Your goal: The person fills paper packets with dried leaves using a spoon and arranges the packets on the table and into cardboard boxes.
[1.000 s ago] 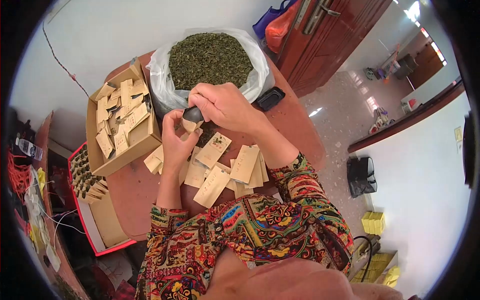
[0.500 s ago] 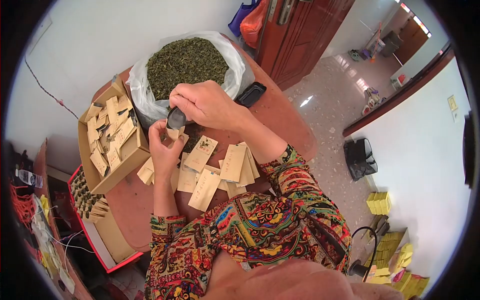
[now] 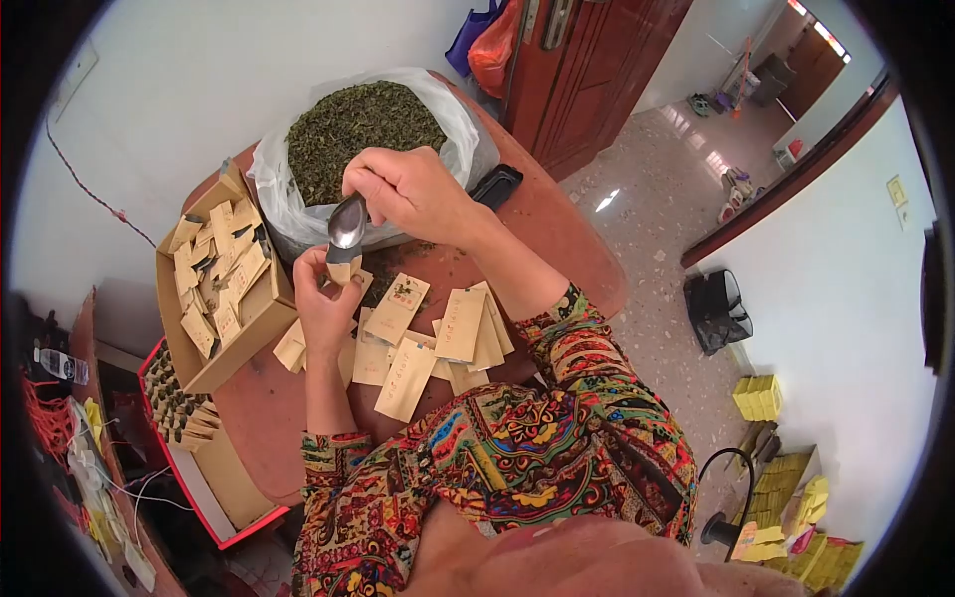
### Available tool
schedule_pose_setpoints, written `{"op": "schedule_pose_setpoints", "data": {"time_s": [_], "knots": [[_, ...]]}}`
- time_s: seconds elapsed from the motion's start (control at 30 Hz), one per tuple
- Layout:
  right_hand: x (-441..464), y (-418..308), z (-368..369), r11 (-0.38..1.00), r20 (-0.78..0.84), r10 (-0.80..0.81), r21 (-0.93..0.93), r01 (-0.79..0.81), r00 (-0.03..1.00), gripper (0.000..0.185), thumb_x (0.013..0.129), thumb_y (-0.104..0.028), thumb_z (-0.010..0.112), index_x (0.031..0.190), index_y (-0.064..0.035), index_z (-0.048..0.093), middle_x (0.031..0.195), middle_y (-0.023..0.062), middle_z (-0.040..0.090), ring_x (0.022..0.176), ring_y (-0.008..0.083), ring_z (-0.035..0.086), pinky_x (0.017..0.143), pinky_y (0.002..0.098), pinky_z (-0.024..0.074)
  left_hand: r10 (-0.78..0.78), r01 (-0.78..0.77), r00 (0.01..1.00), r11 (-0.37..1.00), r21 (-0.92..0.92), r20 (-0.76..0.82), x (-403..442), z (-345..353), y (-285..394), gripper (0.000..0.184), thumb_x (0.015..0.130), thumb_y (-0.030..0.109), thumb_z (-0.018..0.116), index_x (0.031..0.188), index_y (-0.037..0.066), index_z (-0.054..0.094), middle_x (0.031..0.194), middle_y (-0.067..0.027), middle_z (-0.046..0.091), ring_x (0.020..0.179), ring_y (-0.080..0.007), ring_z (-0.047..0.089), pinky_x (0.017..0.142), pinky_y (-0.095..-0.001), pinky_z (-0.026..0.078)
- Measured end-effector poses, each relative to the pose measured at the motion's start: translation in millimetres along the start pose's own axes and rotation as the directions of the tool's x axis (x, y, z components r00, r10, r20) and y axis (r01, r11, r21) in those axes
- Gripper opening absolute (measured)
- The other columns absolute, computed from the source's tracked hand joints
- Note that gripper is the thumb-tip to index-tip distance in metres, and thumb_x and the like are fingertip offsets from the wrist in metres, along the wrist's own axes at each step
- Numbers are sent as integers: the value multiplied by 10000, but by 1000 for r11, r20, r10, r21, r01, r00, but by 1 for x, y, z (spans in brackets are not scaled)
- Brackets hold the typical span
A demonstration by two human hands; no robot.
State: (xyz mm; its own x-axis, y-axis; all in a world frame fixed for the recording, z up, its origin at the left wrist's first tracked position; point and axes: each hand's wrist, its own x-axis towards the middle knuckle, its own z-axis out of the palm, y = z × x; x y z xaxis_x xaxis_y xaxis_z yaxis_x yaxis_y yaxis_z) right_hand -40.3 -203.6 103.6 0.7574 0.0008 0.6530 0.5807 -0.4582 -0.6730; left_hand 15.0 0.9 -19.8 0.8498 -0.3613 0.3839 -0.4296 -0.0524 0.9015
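My right hand (image 3: 408,194) is closed on a metal spoon (image 3: 347,221), its shiny bowl pointing down just above a small brown paper packet (image 3: 343,271). That packet stands upright with its dark opening facing up, gripped between the thumb and fingers of my left hand (image 3: 323,298). Behind my right hand, a clear plastic bag (image 3: 460,124) is filled with dried green leaves (image 3: 363,134) that look like tea. Flat brown paper packets (image 3: 406,378) lie spread before me, one with some leaf bits on it.
On the left, an open cardboard box (image 3: 224,363) holds several packets. Below it, a red-edged box (image 3: 234,537) contains rows of packets standing upright. A black tray-like object (image 3: 497,186) lies right of the bag on the reddish table (image 3: 567,254).
The spoon has tipped more steeply downward over the packet, and its bowl now shows a bright face. My left hand stays nearly in place, still holding the packet.
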Motion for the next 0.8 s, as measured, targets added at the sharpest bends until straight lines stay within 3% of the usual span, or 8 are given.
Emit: {"op": "schedule_pose_setpoints", "data": {"time_s": [0.03, 0.23, 0.33, 0.37, 0.47, 0.63, 0.73, 0.8], "knots": [[0, 1, -1, 1000, -3, 19, 8, -19, 1000, 252, 1006, -189, 506, 903, -19, 661, 590, 33, 619, 533, 90, 618, 523, 256, 478, -6, 6, 1000, 1000, -6, 3, 0, 0, -1, 460, 819, -56, 659, 1235, 30, 483, 1084, -35, 571, 986, -110, 590, 823, -260, 521], [2, 7, -7, 994, -135, 87, 72, -78, 987, 241, 1008, -186, 506, 937, -17, 663, 595, 44, 629, 539, 107, 621, 531, 266, 480, -77, 77, 997, 997, -11, 7, -1, 0, 2, 422, 755, -56, 670, 1132, 22, 495, 1209, -60, 494, 1081, -161, 522, 914, -310, 540], [7, 49, -7, 985, -259, 6, -165, -51, 966, 241, 1012, -190, 500, 972, -19, 666, 612, 57, 648, 558, 150, 639, 562, 295, 497, -61, 61, 998, 998, 32, 6, -1, -1, -2, 435, 770, -55, 666, 1163, 21, 497, 1173, -58, 528, 1048, -148, 548, 886, -296, 531], [7, 72, -6, 934, -255, -64, -355, -32, 965, 247, 1017, -213, 489, 993, -36, 660, 662, 86, 675, 608, 240, 669, 604, 368, 519, -43, 42, 999, 998, 36, 1, -1, 0, -3, 448, 787, -54, 663, 1195, 22, 496, 1133, -55, 558, 1016, -132, 572, 857, -283, 526], [2, 118, -2, 760, -131, 75, -634, -142, 989, 249, 1014, -233, 478, 994, -52, 648, 695, 103, 680, 672, 316, 679, 648, 439, 522, -11, 11, 1000, 1000, 23, -7, -2, 0, -7, 468, 802, -55, 661, 1232, 22, 493, 1106, -56, 592, 993, -119, 597, 837, -273, 517], [-3, 124, 14, 807, -117, 134, -563, -177, 984, 236, 1005, -235, 483, 993, -62, 643, 736, 138, 676, 757, 366, 673, 687, 496, 513, -59, 59, 998, 998, -27, 2, 0, 0, -2, 421, 753, -66, 669, 1126, 14, 490, 1229, -73, 496, 1094, -166, 524, 925, -319, 530], [-2, 122, 15, 791, -113, 85, -596, -136, 990, 220, 995, -233, 504, 991, -63, 643, 760, 162, 674, 769, 380, 665, 692, 507, 509, -12, 12, 1000, 1000, 5, -1, 0, -2, -5, 485, 800, -60, 660, 1245, 19, 483, 1104, -51, 587, 1011, -119, 586, 848, -273, 502], [-4, 119, 17, 797, -129, 44, -593, -113, 991, 215, 985, -226, 511, 971, -56, 643, 762, 184, 671, 762, 397, 663, 683, 517, 513, 10, -10, 1000, 1000, 29, -8, -1, -2, -1, 480, 804, -56, 660, 1243, 20, 482, 1095, -49, 581, 1000, -118, 580, 852, -274, 497]]}}
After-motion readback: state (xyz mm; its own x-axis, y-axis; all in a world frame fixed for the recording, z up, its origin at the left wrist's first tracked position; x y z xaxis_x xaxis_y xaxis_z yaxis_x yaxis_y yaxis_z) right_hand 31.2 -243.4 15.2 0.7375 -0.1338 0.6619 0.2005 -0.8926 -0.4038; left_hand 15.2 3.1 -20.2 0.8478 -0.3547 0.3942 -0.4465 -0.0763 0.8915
